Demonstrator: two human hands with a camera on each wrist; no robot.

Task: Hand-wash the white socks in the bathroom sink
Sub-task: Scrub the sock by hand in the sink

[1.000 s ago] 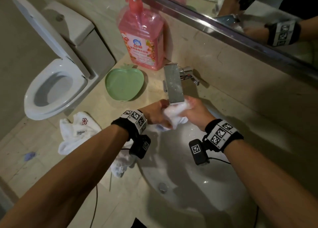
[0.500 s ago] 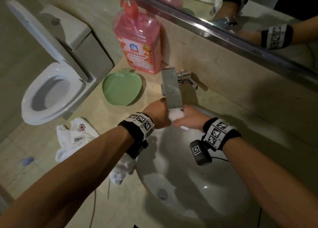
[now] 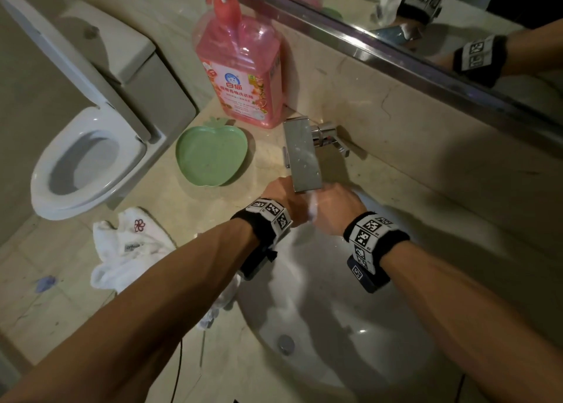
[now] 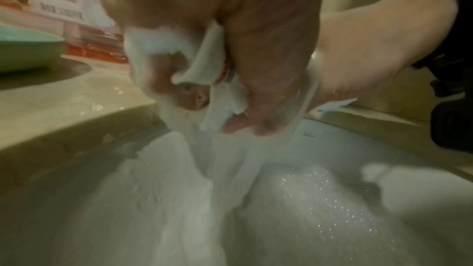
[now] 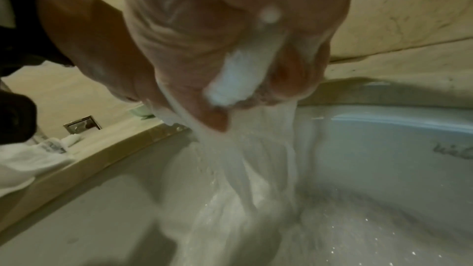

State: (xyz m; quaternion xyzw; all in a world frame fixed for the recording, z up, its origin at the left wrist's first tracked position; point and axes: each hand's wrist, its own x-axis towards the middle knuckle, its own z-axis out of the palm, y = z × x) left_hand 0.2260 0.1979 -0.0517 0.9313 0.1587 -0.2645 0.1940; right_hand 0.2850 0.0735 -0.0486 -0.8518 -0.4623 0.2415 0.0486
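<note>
Both hands meet under the faucet spout [image 3: 304,159] above the white sink [image 3: 350,341]. My left hand [image 3: 288,200] and right hand [image 3: 333,207] together squeeze one wet white sock [image 3: 312,212], of which only a sliver shows between them. In the left wrist view the left hand [image 4: 230,88] has its fingers curled round bunched sock folds [image 4: 204,60]. The right hand [image 5: 230,72] clenches a roll of the sock [image 5: 238,76] in the right wrist view. Water [image 5: 243,169] streams from the fists into the basin [image 4: 332,199].
More white socks [image 3: 128,250] lie in a heap on the beige counter [image 3: 152,311] left of the sink. A green apple-shaped dish [image 3: 210,156] and a pink detergent bottle [image 3: 243,67] stand behind. An open toilet [image 3: 85,165] is at the left, a mirror [image 3: 426,37] above the backsplash.
The hands have moved up and back under the spout and closed tighter together. The bunched sock, plainly visible a second ago, is now almost hidden between the fists.
</note>
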